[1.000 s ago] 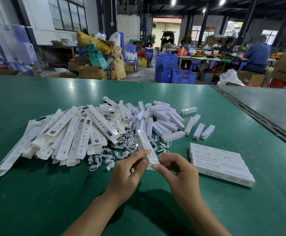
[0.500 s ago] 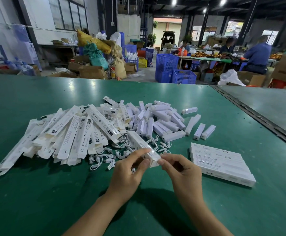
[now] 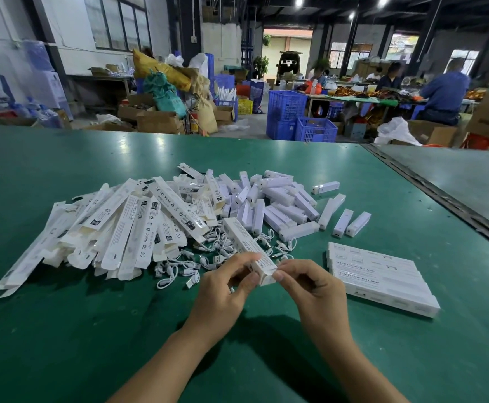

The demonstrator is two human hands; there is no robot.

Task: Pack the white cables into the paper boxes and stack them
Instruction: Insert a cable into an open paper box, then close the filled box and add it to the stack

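Left hand (image 3: 226, 289) grips the long white printed paper box (image 3: 247, 247) at its near end. Right hand (image 3: 307, 283) pinches the end flap. Loose white cables (image 3: 179, 269) lie just beyond the grip. Advice: steady the box, tuck the flap squarely.

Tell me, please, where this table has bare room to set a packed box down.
Bare table lies left of the left hand, nearer than the flat cartons, and right of the stack. The middle is crowded with cartons, cables and white blocks.
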